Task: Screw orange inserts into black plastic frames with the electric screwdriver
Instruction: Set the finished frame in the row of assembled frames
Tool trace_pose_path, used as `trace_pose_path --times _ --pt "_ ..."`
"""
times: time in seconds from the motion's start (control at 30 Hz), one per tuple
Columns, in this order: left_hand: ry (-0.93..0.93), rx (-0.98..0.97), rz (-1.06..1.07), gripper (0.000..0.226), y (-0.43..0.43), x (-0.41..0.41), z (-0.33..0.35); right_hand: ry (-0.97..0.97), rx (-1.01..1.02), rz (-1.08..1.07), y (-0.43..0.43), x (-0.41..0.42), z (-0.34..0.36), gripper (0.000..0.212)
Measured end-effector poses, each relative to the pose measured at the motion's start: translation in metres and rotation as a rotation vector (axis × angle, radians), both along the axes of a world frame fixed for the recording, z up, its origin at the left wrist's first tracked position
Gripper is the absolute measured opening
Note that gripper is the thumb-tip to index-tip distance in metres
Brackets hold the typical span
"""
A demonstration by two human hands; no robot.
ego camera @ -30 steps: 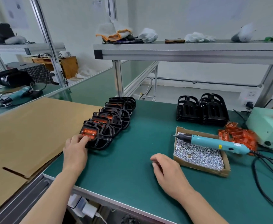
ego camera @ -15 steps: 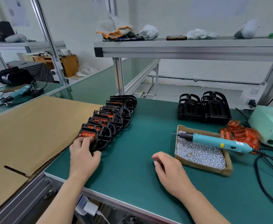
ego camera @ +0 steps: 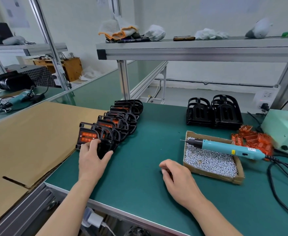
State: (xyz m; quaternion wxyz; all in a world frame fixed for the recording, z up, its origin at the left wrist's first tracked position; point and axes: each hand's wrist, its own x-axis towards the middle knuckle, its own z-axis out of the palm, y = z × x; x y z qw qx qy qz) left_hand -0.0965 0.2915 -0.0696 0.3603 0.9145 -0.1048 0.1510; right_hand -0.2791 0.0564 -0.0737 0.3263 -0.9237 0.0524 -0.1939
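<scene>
A row of black frames [ego camera: 122, 120], each fitted with an orange insert, lies overlapped on the counter [ego camera: 139, 167]. The nearest frame [ego camera: 87, 129] is tipped up, showing its glowing orange insert [ego camera: 87, 136]. Bare black frames [ego camera: 214, 113] stand upright behind. Loose orange inserts [ego camera: 254, 140] lie heaped just beside the teal electric screwdriver [ego camera: 225, 147], which rests across the screw box [ego camera: 213, 174].

Left hand [ego camera: 93, 160] moved from fingertip touch on top of nearest frame [ego camera: 84, 125] to grip round its near edge, frame tipped upright, orange insert [ego camera: 87, 136] now facing camera
</scene>
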Motion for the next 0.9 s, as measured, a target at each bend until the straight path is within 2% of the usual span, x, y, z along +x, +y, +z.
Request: trace_pose_path --times 0.17,0.8,0.9 --pt "-0.118 0.091 0.064 0.068 0.000 -0.004 -0.001 -0.002 0.003 0.005 -0.001 0.001 0.000 0.015" --pt "-0.068 0.157 0.134 0.078 -0.005 -0.009 0.003 -0.039 0.019 0.015 -0.002 0.000 -0.001 0.013" --pt "0.013 0.174 0.195 0.096 -0.005 -0.012 0.001 -0.042 0.028 0.016 -0.002 0.000 -0.001 0.013"
